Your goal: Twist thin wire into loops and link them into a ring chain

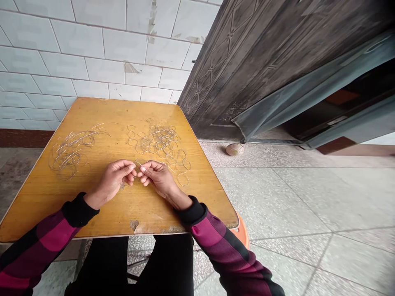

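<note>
Left hand and right hand close together above yellow wooden tabletop. Room to pass toward near table edge and sideways, short of wire tangle on left. Heap of wire loops just ahead, lying across forward path. Tiled wall behind far edge; dark panelled door beyond right side.

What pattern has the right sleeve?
The right sleeve is magenta and black check, best in the head view.
</note>
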Demonstrator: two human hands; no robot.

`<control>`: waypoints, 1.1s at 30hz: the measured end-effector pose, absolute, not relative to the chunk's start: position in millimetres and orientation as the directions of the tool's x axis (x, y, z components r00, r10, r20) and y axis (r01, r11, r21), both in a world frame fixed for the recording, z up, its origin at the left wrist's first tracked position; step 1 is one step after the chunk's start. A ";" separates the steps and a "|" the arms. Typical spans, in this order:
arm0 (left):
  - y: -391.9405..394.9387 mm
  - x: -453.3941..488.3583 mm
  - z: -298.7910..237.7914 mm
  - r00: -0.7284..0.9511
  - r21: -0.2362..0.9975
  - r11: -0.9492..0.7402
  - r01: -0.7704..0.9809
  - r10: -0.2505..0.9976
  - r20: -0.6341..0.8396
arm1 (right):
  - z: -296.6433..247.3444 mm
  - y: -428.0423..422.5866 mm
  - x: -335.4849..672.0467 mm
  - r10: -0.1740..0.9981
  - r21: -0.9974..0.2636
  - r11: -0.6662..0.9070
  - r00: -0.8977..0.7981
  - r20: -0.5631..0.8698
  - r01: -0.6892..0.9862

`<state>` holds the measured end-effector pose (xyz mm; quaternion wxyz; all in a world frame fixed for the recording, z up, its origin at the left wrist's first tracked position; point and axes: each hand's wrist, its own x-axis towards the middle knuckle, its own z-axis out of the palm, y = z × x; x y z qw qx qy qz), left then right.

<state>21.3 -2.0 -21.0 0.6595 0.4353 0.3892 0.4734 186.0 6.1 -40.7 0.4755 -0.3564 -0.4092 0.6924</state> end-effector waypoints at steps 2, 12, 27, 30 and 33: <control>-2.0 21.3 -21.4 0.256 0.944 0.175 -0.278 0.961 -0.103 | -40.3 5.6 186.1 0.947 -0.907 -0.219 -0.303 -0.108 -0.360; -2.5 22.1 -26.6 0.237 0.984 0.063 -0.168 0.971 -0.021 | -40.6 2.6 185.4 0.923 -0.918 -0.234 -0.371 -0.105 -0.322; 2.2 17.0 -26.2 0.260 0.993 0.084 -0.080 0.964 -0.060 | -42.4 -0.5 186.7 0.935 -0.950 0.237 -0.217 0.280 -0.204; 3.9 17.2 -26.8 0.300 0.989 0.101 -0.106 0.952 -0.065 | -39.5 -4.3 189.4 0.836 -0.858 0.514 -0.236 0.496 0.018; 5.2 16.3 -28.7 0.282 0.997 0.061 -0.050 0.958 -0.044 | -37.9 -6.6 190.5 0.761 -0.751 0.643 -0.243 0.602 0.152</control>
